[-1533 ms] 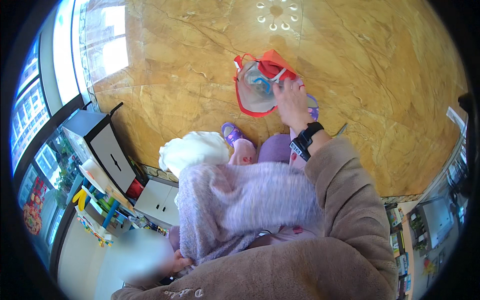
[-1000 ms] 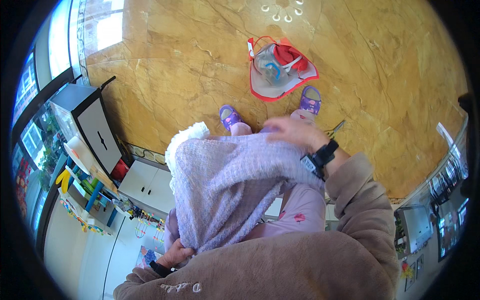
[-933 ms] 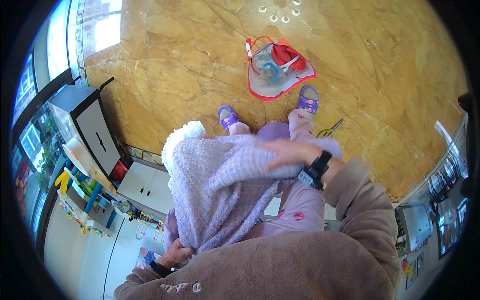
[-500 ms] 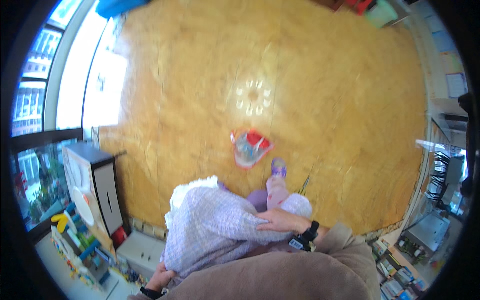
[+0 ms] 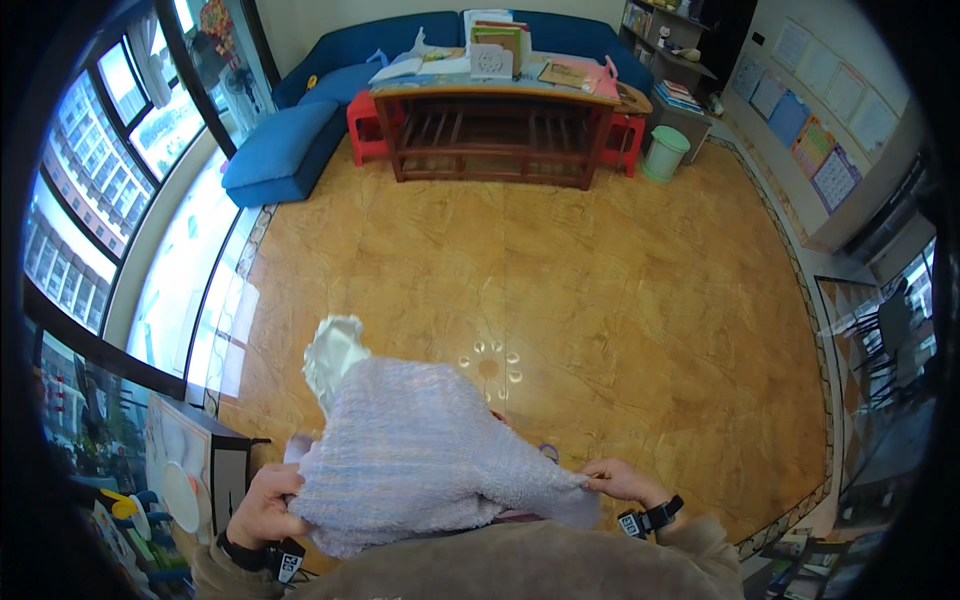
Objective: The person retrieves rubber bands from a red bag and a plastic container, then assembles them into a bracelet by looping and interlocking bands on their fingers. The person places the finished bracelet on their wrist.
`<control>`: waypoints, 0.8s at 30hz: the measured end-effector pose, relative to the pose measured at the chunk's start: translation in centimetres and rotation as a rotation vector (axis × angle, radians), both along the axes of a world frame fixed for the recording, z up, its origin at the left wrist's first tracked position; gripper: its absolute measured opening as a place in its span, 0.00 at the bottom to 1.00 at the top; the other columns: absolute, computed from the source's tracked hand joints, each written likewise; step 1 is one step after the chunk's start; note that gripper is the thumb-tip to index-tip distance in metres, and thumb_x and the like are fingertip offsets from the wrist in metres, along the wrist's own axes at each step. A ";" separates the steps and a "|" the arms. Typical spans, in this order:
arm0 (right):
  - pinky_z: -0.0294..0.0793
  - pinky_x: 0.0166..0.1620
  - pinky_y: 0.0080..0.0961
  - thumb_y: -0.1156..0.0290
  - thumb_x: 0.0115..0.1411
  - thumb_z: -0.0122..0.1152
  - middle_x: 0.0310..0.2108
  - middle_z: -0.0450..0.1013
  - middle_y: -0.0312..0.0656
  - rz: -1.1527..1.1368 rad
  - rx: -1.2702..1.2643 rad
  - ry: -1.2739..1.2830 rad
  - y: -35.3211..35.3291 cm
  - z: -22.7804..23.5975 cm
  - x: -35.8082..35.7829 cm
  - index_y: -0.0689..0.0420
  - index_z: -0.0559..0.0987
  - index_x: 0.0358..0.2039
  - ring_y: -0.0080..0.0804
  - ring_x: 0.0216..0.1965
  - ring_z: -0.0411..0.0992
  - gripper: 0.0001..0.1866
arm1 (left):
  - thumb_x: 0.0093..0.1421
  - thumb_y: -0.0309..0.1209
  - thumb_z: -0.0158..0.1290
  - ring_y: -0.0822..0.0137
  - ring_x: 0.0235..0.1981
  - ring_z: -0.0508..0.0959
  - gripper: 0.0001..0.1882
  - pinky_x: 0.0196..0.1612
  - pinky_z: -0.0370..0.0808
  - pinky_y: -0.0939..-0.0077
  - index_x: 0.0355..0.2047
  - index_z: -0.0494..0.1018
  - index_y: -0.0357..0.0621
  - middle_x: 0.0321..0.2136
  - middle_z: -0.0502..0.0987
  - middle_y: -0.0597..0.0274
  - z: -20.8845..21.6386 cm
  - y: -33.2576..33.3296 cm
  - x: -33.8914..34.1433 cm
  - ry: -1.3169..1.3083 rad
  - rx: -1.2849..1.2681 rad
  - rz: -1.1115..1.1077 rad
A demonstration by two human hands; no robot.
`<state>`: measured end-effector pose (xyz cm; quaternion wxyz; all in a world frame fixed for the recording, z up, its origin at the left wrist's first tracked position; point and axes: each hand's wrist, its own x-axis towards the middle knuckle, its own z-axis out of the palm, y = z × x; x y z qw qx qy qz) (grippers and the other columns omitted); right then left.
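Note:
Stretched out in front of me is a pale lavender, tweed-like knitted garment (image 5: 410,450), with a white ruffled piece (image 5: 334,358) hanging from its far left corner. At the garment's left edge my left hand (image 5: 267,508) is closed round a bunch of the fabric. My right hand (image 5: 622,480) pinches the pointed right edge between thumb and fingers. The near edge lies against my brown top (image 5: 490,570). Beyond the right part of the cloth, the tip of a purple slipper (image 5: 548,453) peeks out on the floor. Most of what is under the garment is hidden.
The tan tiled floor (image 5: 600,290) spreads ahead to a wooden table (image 5: 490,130) with books and papers, red stools (image 5: 370,128) and a blue sofa (image 5: 285,150). A pale green bin (image 5: 665,153) stands to its right. Windows and a dark-sided cabinet (image 5: 228,465) are at left.
My view has tilted up toward the far side of the room. Both hands have risen and spread apart, lifting and widening the garment; my right hand moved from its middle to its right edge.

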<state>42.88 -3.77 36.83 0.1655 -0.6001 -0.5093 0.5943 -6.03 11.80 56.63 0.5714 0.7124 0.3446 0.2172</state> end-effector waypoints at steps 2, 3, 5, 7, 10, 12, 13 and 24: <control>0.72 0.53 0.30 0.62 0.65 0.59 0.50 0.76 0.48 0.156 0.053 -0.060 1.8 1.6 3.8 0.57 0.75 0.56 0.35 0.50 0.74 0.22 | 0.42 0.27 0.61 0.53 0.30 0.77 0.14 0.36 0.71 0.70 0.30 0.76 0.34 0.31 0.77 0.50 2.9 2.0 5.7 -0.028 0.065 -0.197; 0.70 0.56 0.31 0.62 0.65 0.59 0.54 0.73 0.48 0.024 0.065 0.044 3.5 2.4 5.3 0.57 0.71 0.60 0.37 0.55 0.71 0.25 | 0.43 0.28 0.62 0.51 0.29 0.76 0.13 0.34 0.71 0.70 0.30 0.76 0.34 0.29 0.76 0.50 4.2 2.5 9.0 -0.040 0.088 -0.301; 0.65 0.62 0.33 0.62 0.64 0.59 0.61 0.66 0.48 -0.128 0.223 0.233 7.2 5.0 8.1 0.57 0.64 0.65 0.39 0.62 0.64 0.31 | 0.47 0.29 0.61 0.50 0.28 0.74 0.12 0.31 0.69 0.68 0.31 0.75 0.34 0.29 0.74 0.50 6.5 3.4 15.9 -0.075 0.148 -0.522; 0.62 0.64 0.33 0.60 0.64 0.60 0.65 0.61 0.47 -0.133 0.368 0.383 10.9 7.5 10.0 0.57 0.58 0.68 0.38 0.66 0.59 0.37 | 0.50 0.29 0.60 0.49 0.27 0.72 0.12 0.29 0.67 0.66 0.33 0.75 0.35 0.28 0.71 0.51 8.3 3.7 22.8 -0.134 0.189 -0.711; 0.61 0.65 0.31 0.58 0.63 0.62 0.66 0.60 0.45 -0.014 0.532 0.624 14.3 9.9 10.8 0.57 0.52 0.70 0.34 0.67 0.57 0.42 | 0.53 0.27 0.58 0.50 0.27 0.69 0.12 0.27 0.64 0.62 0.38 0.75 0.38 0.25 0.64 0.54 9.7 3.3 30.9 -0.182 0.204 -0.921; 0.61 0.65 0.31 0.57 0.63 0.61 0.66 0.59 0.44 0.050 0.326 0.728 14.0 10.7 11.8 0.57 0.51 0.70 0.33 0.66 0.58 0.42 | 0.53 0.27 0.58 0.50 0.26 0.67 0.12 0.27 0.64 0.62 0.38 0.76 0.38 0.24 0.62 0.54 10.2 3.0 34.2 -0.174 0.194 -0.962; 0.61 0.65 0.30 0.57 0.63 0.61 0.66 0.59 0.43 0.110 0.275 0.807 13.9 10.8 12.4 0.57 0.50 0.71 0.32 0.66 0.58 0.43 | 0.52 0.27 0.58 0.51 0.26 0.67 0.12 0.27 0.63 0.61 0.38 0.76 0.38 0.23 0.61 0.55 10.2 3.2 35.3 -0.171 0.190 -0.979; 0.70 0.49 0.20 0.71 0.63 0.55 0.42 0.74 0.33 -0.130 0.233 0.624 10.6 16.7 26.2 0.60 0.75 0.46 0.19 0.45 0.70 0.12 | 0.49 0.25 0.60 0.49 0.33 0.72 0.16 0.35 0.70 0.66 0.39 0.74 0.38 0.33 0.72 0.53 7.9 6.2 42.0 -0.221 0.117 -0.811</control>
